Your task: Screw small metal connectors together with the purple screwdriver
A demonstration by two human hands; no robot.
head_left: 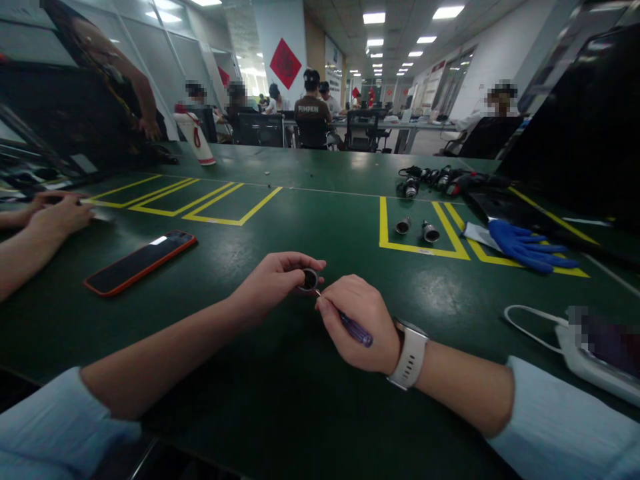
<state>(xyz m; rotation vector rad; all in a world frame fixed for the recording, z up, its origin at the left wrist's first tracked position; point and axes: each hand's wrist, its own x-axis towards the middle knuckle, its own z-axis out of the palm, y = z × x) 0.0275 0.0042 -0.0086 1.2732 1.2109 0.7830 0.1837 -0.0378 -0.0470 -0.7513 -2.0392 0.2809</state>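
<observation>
Between the thumb and fingers of my left hand (277, 280) is a small round metal connector (310, 279), its dark open end facing me. My right hand (356, 321) is closed around a screwdriver (356, 329) with a clear purple handle. The screwdriver's thin metal tip points at the rim of the connector; whether they touch I cannot tell. Both hands are over the green table (280, 400), close together. Two similar metal connectors (403, 226) lie inside a yellow-taped box to the right, beyond my right hand.
A phone in an orange case (141, 263) lies left. Another person's hands (63, 212) rest at the far left. A blue glove (530, 245), black cables with connectors (440, 179) and a white device with a strap (595, 353) lie right. A white cup (195, 139) stands at the back.
</observation>
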